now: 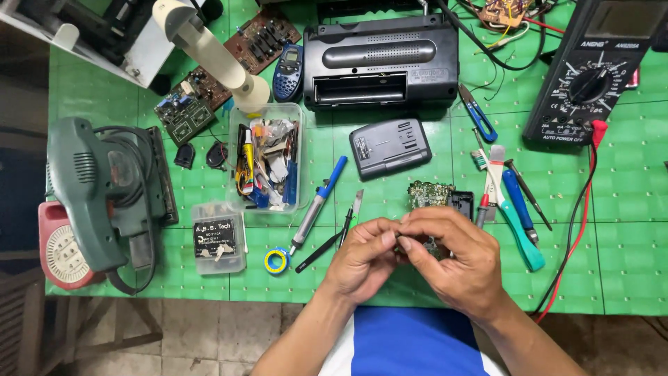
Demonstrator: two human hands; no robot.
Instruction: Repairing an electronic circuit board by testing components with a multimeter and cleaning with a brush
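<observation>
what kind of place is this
Most likely an electronics repair bench, perhaps a home workshop. A multimeter with red and black leads, bare circuit boards and an opened black radio lie on the green table, while the left hand and right hand pinch a small part together.

Left hand and right hand together, fingertips pinched

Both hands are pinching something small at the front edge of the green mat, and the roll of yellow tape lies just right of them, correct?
Not quite. The left hand and right hand do meet at the front of the green mat, fingertips together on something too small to identify, but the roll of yellow tape lies to their left, near the small clear plastic box. The head view shows this.
</observation>
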